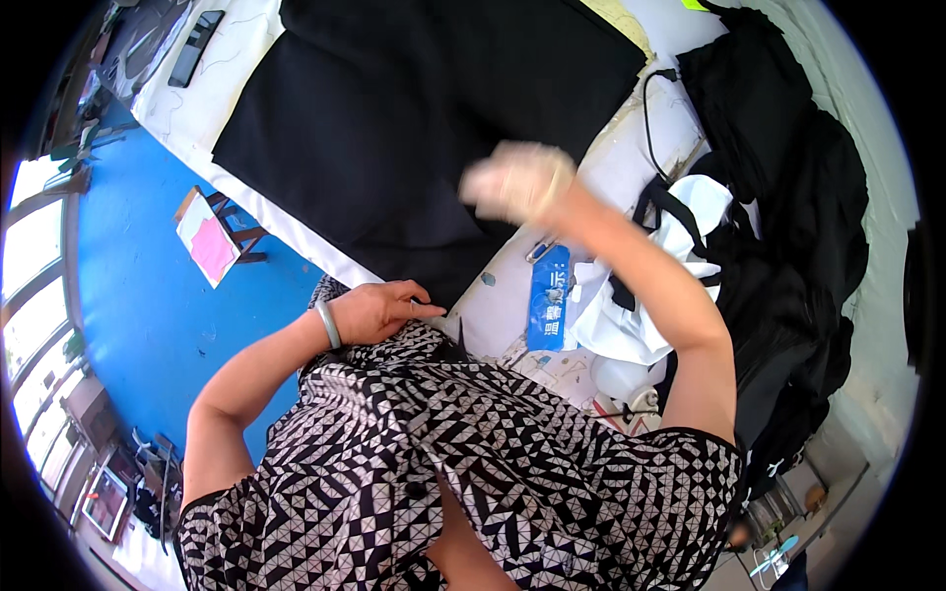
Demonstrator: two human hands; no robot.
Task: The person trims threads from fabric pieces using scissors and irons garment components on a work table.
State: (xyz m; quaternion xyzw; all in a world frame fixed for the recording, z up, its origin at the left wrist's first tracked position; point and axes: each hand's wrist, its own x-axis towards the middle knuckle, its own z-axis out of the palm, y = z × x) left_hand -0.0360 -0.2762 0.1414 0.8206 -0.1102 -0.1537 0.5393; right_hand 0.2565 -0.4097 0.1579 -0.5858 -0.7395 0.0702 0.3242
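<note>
Left hand (379, 312), fingers slightly spread, rests at the near corner of black fabric (394, 118) on a white tabletop (490, 300); right hand (519, 184), elbow bent, blurs over it, finger state indeterminable.

White table (501, 317), black cloth (374, 128), dark phone (196, 48), blue strip (545, 307), white fabric (616, 332)

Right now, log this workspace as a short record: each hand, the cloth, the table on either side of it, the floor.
Left hand: at the black cloth's near end, fingers extended over its edge
Right hand: motion-blurred above or on the black cloth; contact unclear
Black cloth: spread over the white table
Table, far left: dark flat slab
Table, right: blue strip, white cloth, heaped black fabric
Floor: blue; stool with pink-and-white top
</note>
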